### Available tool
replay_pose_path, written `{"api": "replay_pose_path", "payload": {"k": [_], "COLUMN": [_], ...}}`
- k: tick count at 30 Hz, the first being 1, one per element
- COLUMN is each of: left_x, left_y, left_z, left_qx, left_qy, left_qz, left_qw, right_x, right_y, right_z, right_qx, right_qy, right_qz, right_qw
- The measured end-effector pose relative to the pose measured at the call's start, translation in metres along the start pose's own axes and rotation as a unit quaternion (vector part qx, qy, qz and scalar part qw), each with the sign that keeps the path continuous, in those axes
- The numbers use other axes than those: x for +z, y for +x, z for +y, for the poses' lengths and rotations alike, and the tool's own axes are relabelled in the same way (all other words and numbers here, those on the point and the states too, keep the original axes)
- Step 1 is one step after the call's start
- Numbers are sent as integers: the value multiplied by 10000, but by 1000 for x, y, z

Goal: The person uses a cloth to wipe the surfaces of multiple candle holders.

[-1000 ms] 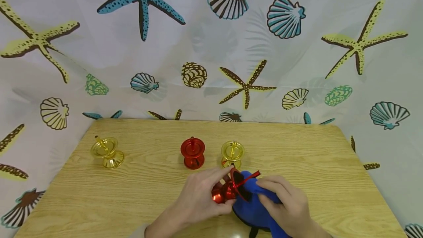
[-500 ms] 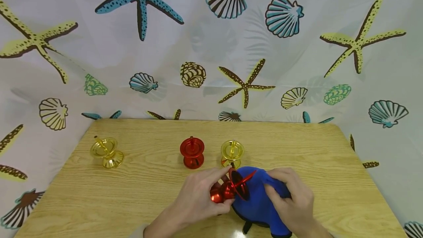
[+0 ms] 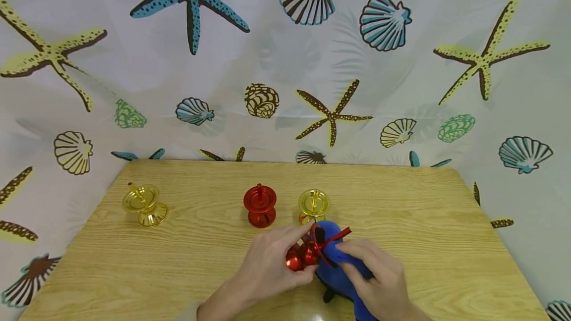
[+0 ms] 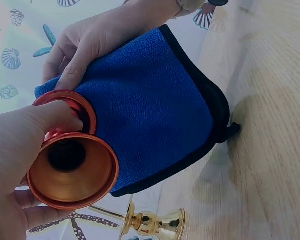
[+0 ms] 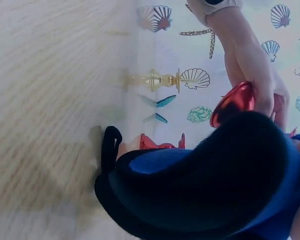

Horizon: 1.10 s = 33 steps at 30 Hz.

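Tilted on its side, a shiny red candle holder [image 3: 303,255] is gripped by my left hand [image 3: 267,261], its dish and spike pointing right. The left wrist view shows its hollow base [image 4: 72,172] facing the camera, with the thumb over the stem. My right hand [image 3: 379,274] pinches a blue cloth [image 3: 336,274] with black edging and holds it against the dish by the spike. In the left wrist view the cloth [image 4: 150,110] hangs down behind the holder. The right wrist view has the cloth's dark edge [image 5: 200,185] covering much of the work.
Behind the hands stand a red candle holder [image 3: 260,204] and a gold candle holder [image 3: 314,204]. Another gold candle holder [image 3: 144,204] stands at the far left, its dish tilted. The wooden table [image 3: 178,261] ends at a curtain [image 3: 285,63] printed with shells and starfish.
My right hand and the cloth shifted right and away from the spike, then came back left against the dish. My left hand keeps its grip on the red candle holder, which turned slightly.
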State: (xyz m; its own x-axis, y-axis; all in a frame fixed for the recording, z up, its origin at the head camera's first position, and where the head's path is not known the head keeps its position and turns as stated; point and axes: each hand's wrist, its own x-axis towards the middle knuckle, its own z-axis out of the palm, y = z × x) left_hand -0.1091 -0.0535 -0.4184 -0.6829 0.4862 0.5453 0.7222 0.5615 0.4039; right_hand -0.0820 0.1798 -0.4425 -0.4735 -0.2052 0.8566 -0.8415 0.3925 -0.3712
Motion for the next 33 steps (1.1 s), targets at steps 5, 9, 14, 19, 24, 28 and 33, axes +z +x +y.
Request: {"api": "replay_pose_path", "payload": {"k": [5,9,14,19,24,28,33], "left_x": [2,1,-1,-3,-1,4,11], "left_y": [-2,-3,2,9,12,14,12], "left_z": [0,3,9,13,16,19,20], "left_qx": [-201,-974,-2034,-2916,-3462,-3584,-3386], "left_qy": [-251,-1118,-2042,-2679,-2880,-2954,-2955], "left_qz": [68,77,486,817,711,543,472], "left_qw": [9995,9889,9563,9146,8900,8840,8921], "right_x": [-11,-20,-26,-22,-15,-9,-5], "right_y": [5,12,20,22,23,27,30], "right_z": [2,9,19,25,26,26,26], "right_qx": [259,287,164,-105,-410,-671,-786], "right_qy": [277,414,380,540,432,74,-186], "right_qz": [-425,-211,65,98,44,13,82], "right_qw": [9984,9985,9991,9984,9982,9977,9967]}}
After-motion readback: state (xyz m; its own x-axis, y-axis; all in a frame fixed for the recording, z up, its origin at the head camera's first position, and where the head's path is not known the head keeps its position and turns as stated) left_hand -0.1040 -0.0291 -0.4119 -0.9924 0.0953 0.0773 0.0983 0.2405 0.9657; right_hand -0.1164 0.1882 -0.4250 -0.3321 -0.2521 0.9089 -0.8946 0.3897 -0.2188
